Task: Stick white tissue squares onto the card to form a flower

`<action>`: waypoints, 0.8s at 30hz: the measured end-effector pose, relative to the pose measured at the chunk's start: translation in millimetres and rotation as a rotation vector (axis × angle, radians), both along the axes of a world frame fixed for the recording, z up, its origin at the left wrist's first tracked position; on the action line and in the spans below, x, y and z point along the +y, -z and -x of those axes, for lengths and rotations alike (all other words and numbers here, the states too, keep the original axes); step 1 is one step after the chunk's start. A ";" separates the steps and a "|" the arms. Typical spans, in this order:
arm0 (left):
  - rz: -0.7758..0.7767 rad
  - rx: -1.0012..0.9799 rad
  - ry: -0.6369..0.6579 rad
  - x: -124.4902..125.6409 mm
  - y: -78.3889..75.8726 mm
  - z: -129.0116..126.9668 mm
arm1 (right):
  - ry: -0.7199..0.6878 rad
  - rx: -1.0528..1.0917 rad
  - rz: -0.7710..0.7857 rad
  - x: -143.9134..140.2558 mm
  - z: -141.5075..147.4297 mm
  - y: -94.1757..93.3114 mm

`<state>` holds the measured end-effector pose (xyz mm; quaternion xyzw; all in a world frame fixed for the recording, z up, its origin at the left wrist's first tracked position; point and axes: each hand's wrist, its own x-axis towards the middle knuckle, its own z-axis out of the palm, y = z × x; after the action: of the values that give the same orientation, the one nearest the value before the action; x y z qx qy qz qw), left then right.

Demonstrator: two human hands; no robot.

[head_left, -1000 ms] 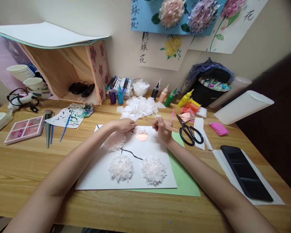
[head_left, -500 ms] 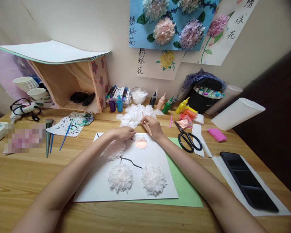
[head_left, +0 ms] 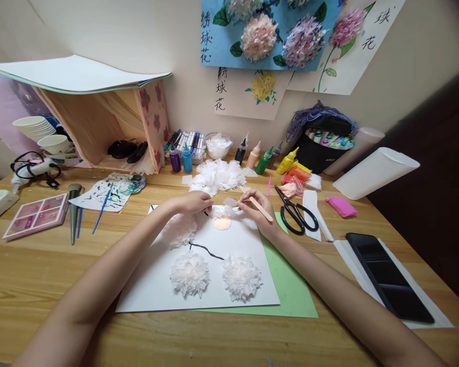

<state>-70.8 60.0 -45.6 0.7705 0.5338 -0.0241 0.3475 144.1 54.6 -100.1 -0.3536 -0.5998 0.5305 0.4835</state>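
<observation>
My right hand (head_left: 263,220) grips a flat wooden craft stick (head_left: 266,213) and has a small piece of white tissue paper (head_left: 230,202) at its fingertips. My left hand (head_left: 194,202) is closed over the top of the white board (head_left: 145,290); what its fingertips hold, if anything, is hidden. Between the hands lies a peach disc (head_left: 222,223) with white tissue along its upper edge. Two fluffy tissue flowers (head_left: 189,274) sit low on the board, and another one (head_left: 179,230) is partly under my left forearm. A black line (head_left: 206,251) runs between them.
Behind my hands is a heap of tissue squares (head_left: 218,175). Paint bottles (head_left: 265,161) stand along the wall. To the right are black-handled scissors (head_left: 295,213) and a phone (head_left: 388,275). Green paper (head_left: 296,285) sticks out beneath the board. Paintbrushes (head_left: 102,209) lie on the left.
My right hand has drawn back from the tissue heap towards the peach disc, now with a tissue piece at its fingertips. The stick has tilted over. My left hand stays nearly in place.
</observation>
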 end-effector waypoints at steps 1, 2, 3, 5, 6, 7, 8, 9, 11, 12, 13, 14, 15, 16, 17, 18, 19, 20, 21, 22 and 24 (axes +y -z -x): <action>-0.055 -0.025 -0.034 -1.2 -0.9 -1.3 | -0.002 0.015 0.007 -1.8 0.2 -0.7; -0.116 -0.064 -0.067 -2.8 -1.5 -3.1 | 0.000 0.032 0.008 -2.7 0.9 -0.9; -0.173 -0.117 -0.091 -4.7 -1.6 -5.4 | 0.001 0.050 0.005 -2.9 1.7 -0.6; -0.257 -0.235 -0.104 -8.5 -0.5 -11.2 | 0.001 0.077 -0.009 -1.6 3.3 1.2; -0.289 -0.289 -0.092 -10.0 0.7 -14.2 | -0.003 0.084 -0.017 -0.7 3.7 2.5; -0.317 -0.331 -0.074 -10.9 2.2 -17.1 | -0.010 0.087 -0.026 0.3 3.7 4.0; -0.348 -0.358 -0.062 -11.2 4.2 -19.5 | -0.014 0.088 -0.036 1.1 3.5 5.6; -0.381 -0.376 -0.061 -10.8 6.3 -21.3 | -0.015 0.087 -0.051 1.6 2.9 7.2; -0.426 -0.407 -0.094 -8.5 10.5 -22.9 | -0.006 0.060 -0.098 1.8 1.4 10.4; -0.426 -0.424 -0.123 -7.1 12.4 -22.9 | 0.001 0.023 -0.128 1.4 0.7 11.8; -0.415 -0.444 -0.153 -5.8 13.9 -22.7 | 0.008 -0.031 -0.157 0.6 0.2 13.1; -0.395 -0.465 -0.178 -4.8 15.1 -22.4 | 0.011 -0.097 -0.183 -0.4 0.0 14.1; -0.373 -0.486 -0.192 -4.0 16.0 -22.2 | 0.013 -0.162 -0.202 -1.7 0.1 14.8; -0.354 -0.504 -0.196 -3.6 16.6 -22.1 | 0.019 -0.215 -0.217 -3.1 0.6 15.3; -0.342 -0.519 -0.196 -3.4 17.0 -22.3 | 0.027 -0.249 -0.227 -4.3 1.1 15.5; -0.340 -0.528 -0.198 -3.2 17.1 -22.4 | 0.040 -0.268 -0.234 -5.3 1.7 15.6; -0.344 -0.532 -0.202 -2.9 17.1 -22.4 | 0.060 -0.272 -0.239 -5.6 2.1 15.6; -0.354 -0.534 -0.211 -2.5 16.7 -22.1 | 0.093 -0.268 -0.243 -5.2 2.0 15.6; -0.367 -0.534 -0.224 -2.0 15.9 -21.4 | 0.134 -0.263 -0.244 -3.8 1.4 15.7; -0.376 -0.535 -0.238 -1.4 14.6 -20.0 | 0.185 -0.260 -0.241 -1.5 0.2 15.9; -0.342 -0.529 -0.242 -0.5 10.1 -15.6 | 0.303 -0.263 -0.231 5.3 -3.9 16.3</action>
<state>-55.2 59.4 -55.7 0.7283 0.5091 0.3078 0.3401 148.0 59.9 -116.4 -0.4480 -0.6544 0.3288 0.5127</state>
